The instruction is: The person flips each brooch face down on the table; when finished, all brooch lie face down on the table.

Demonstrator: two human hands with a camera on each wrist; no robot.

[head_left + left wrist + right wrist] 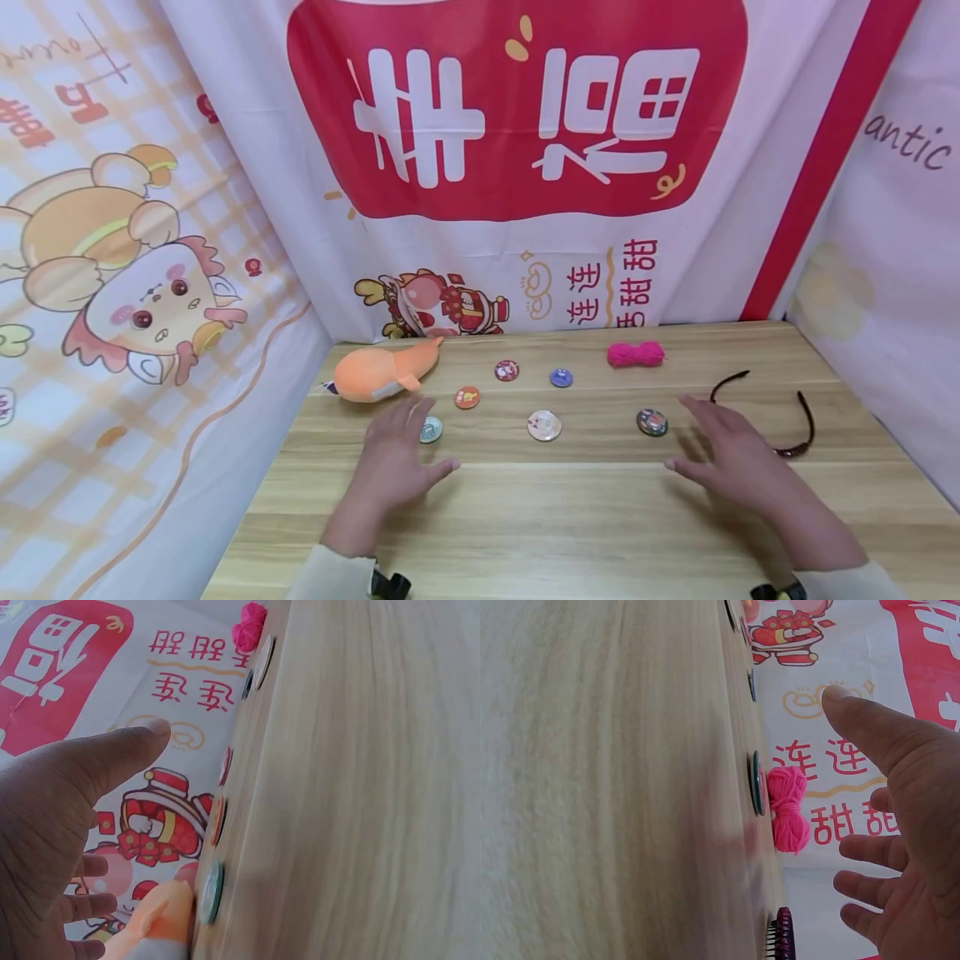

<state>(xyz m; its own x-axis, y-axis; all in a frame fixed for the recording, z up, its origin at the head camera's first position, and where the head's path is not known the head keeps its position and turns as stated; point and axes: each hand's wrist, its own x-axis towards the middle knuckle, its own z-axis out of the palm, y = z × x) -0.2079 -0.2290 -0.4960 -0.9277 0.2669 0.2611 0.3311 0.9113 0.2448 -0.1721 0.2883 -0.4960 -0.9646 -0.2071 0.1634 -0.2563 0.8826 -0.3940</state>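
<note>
Hovering outspread — left hand (394, 460) by round teal badge (431, 430), right hand (732, 461) by dark disc (652, 422).

A pink bundle (636, 355), apparently yarn, lies on the wooden table (558, 525) before a printed cloth (510, 179).

Left sleeve (332, 573), right sleeve (851, 582): pale cream; both are worn long. Left wrist device (392, 585), right wrist device (767, 592): black, small; both are worn at the cuffs.

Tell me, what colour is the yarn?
The yarn is bright pink; it shows best in the right wrist view.
</note>
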